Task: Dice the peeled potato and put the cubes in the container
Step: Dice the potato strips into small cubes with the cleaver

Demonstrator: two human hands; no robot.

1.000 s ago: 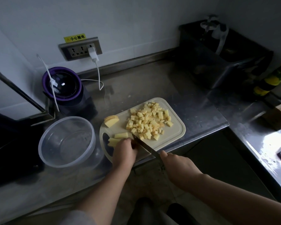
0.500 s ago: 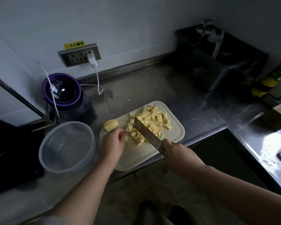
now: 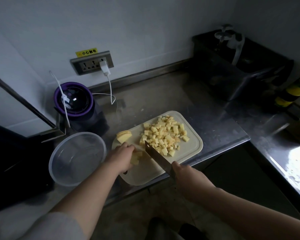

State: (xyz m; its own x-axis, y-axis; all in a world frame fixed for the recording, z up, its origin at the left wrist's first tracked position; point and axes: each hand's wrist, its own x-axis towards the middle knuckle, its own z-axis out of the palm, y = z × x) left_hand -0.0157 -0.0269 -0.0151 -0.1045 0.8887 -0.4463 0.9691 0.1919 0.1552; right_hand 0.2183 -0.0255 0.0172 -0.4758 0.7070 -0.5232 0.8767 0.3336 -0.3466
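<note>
Head view looks down on a dim steel worktop (image 3: 163,101), and I see both bare hands at a pale cutting board (image 3: 190,151) in the middle of the frame. The left hand (image 3: 122,157) has a narrow grip: its fingers curl down over a small stack of potato sticks (image 3: 136,157) at the board's left side and hold them against the board. The right hand (image 3: 189,177), at the lower right of the board, has its grip wrapped round the handle of a knife (image 3: 157,157); the handle itself is hidden in the fist. The blade runs up and to the left from that hand, its tip just beside the left hand's knuckles and the sticks. I cannot tell whether its edge touches the board. To the right of the blade, the potato cubes (image 3: 164,135) lie in a loose heap across the board's upper right half. A further potato piece (image 3: 124,135), cut into slices that lie together, sits at the board's upper left edge. The container (image 3: 68,170), a clear round tub, stands on the worktop just left of the board, beside the left wrist. Behind it, toward the upper left of the frame, a purple-rimmed blender (image 3: 73,101) stands below a wall socket (image 3: 92,63) with a white charger (image 3: 104,68) plugged in.
</note>
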